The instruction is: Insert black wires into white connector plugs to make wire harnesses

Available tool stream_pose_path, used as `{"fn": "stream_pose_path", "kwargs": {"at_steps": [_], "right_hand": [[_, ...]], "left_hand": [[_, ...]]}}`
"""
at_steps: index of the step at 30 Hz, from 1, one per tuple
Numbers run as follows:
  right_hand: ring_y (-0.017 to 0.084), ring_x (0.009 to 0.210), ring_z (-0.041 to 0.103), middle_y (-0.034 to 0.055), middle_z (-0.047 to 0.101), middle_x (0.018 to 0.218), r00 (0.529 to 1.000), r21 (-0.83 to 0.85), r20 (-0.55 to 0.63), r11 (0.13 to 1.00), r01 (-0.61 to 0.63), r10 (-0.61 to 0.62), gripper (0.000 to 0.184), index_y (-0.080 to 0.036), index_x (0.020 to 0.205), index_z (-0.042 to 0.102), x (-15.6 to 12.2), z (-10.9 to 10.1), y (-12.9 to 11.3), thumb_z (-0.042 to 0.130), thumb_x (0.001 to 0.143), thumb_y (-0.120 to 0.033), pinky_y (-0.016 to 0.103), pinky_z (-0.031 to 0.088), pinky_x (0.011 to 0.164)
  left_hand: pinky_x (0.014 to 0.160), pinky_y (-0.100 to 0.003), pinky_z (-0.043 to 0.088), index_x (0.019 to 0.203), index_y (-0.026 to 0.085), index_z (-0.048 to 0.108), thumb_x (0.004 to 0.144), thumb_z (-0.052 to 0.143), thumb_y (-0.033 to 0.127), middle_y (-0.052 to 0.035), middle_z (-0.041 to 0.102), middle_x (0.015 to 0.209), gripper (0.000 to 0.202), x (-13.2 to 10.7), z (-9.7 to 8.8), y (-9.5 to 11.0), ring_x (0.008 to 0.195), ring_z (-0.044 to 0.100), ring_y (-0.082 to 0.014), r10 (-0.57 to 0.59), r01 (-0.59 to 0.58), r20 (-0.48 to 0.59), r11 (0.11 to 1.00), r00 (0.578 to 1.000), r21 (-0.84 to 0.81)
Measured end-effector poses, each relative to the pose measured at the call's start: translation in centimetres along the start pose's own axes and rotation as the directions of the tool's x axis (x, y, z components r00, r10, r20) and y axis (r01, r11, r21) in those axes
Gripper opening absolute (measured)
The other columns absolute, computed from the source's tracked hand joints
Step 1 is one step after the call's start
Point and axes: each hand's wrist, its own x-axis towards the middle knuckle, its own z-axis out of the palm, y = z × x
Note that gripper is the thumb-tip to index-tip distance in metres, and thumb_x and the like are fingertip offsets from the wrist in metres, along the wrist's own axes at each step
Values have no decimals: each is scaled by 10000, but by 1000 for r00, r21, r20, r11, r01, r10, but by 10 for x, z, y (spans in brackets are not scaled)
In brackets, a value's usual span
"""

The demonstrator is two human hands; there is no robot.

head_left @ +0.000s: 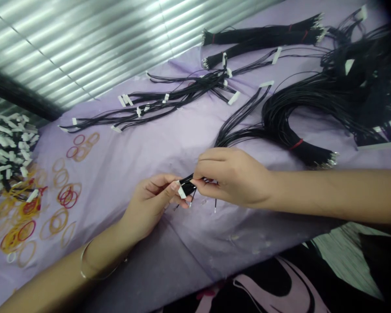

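Note:
My left hand [158, 193] pinches a small white connector [181, 190] between thumb and fingers. Thin black wires [190, 179] run from this connector toward my right hand [228, 176]. The right fingertips are closed on black wire right beside the connector; which strand they grip is partly hidden by the fingers. A few loose wire ends with small metal tips hang below both hands. Behind the right hand, more black wires [226, 130] lead up to another white connector [266, 84] and to a thick bundle [280, 111] tied with a red band.
Connectored wire harnesses [182, 98] lie across the purple cloth [117, 161]. Two tied wire bundles [263, 37] rest at the back. Rubber bands [58, 221] are scattered at left beside a heap of white connectors [6, 148]. A corrugated metal wall [94, 43] stands behind.

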Motion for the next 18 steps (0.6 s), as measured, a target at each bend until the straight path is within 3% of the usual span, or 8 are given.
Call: {"fn": "stream_pose_path", "kwargs": {"at_steps": [12,18], "right_hand": [[110,614,397,24,496,667,990,-125,-57,984,124,-132,219,-113,707,581,-2,4,-1,475,881,-192,259,318,575],[122,633,425,28,507,679,987,-144,-16,977,156,-160,215,-115,731,593,-1,5,-1,476,897,-186,267,336,598]], "left_hand": [[676,-212,519,860,175,688,876,598,288,-39,660,779,145,-1,-2,-3,644,615,-103,-3,5,-48,999,999,43],[670,-209,513,888,182,679,895,572,292,-47,665,819,154,0,-5,-6,701,630,-117,0,1,-11,994,1000,108]]}}
